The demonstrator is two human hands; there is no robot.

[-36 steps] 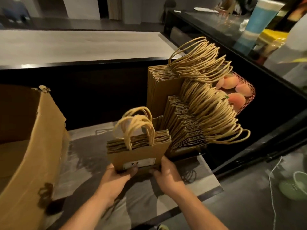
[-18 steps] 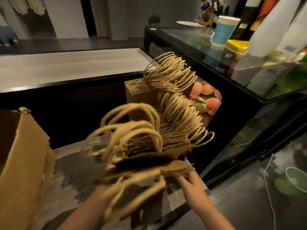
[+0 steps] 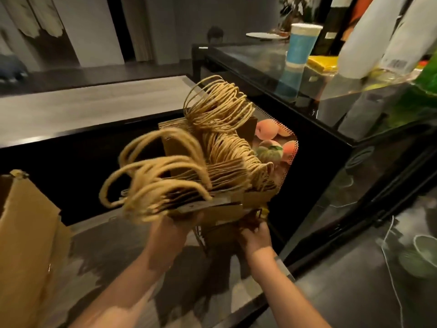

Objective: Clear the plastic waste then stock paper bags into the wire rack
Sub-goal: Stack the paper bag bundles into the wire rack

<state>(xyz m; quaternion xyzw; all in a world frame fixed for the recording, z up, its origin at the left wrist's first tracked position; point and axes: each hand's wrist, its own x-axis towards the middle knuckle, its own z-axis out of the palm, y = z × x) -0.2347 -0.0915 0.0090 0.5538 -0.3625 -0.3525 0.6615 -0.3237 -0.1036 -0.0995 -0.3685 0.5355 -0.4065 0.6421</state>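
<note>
My left hand [image 3: 172, 235] holds a bundle of brown paper bags [image 3: 179, 188] from below, tilted flat with its twine handles pointing left, blurred by motion. Behind it stand rows of more paper bags [image 3: 227, 147] with looped handles, packed upright in the wire rack, whose wires are mostly hidden. My right hand [image 3: 254, 235] grips the low front edge of the stocked bags near the rack's base. No plastic waste shows.
An open cardboard box [image 3: 26, 245] stands at the left on the grey shelf [image 3: 113, 252]. A perforated tray of peaches [image 3: 272, 140] sits behind the bags. The glass counter [image 3: 307, 86] at the right carries a blue cup [image 3: 301, 47] and bottles.
The bundle went from upright on the shelf in both hands to lifted and tipped flat in my left hand. My right hand moved right to the base of the stocked bags.
</note>
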